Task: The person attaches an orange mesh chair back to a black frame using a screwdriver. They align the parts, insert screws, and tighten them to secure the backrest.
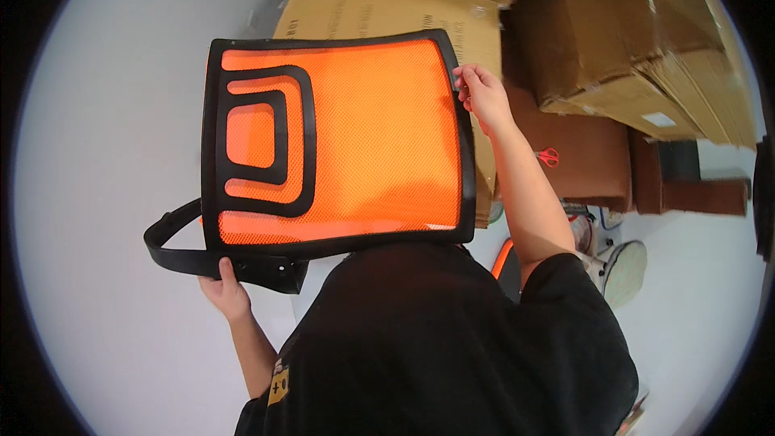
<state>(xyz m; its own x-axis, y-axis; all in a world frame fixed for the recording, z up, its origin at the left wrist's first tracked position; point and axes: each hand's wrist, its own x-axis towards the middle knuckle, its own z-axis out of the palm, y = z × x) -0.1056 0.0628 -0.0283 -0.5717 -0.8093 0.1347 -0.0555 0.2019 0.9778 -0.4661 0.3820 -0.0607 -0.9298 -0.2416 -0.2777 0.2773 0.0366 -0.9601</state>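
An orange mesh chair backrest (379, 129) with a black frame lies across the middle in front of me, and black loops curve over its left part. Along its lower left side runs a curved black armrest (182, 258) with holes near one end. My left hand (228, 295) is closed on the armrest, thumb on top and the other fingers beneath. At the right edge of the frame, my right hand (483, 97) has its fingers pinched together by the black rim. Whether they hold something small there cannot be made out.
A flat cardboard box (387, 12) lies behind the backrest, and large cartons (630, 40) stand at the far right. Red-handled scissors (549, 157) rest on a brown surface (585, 149) right of my forearm. Farther right is a round, pale-faced object (626, 274).
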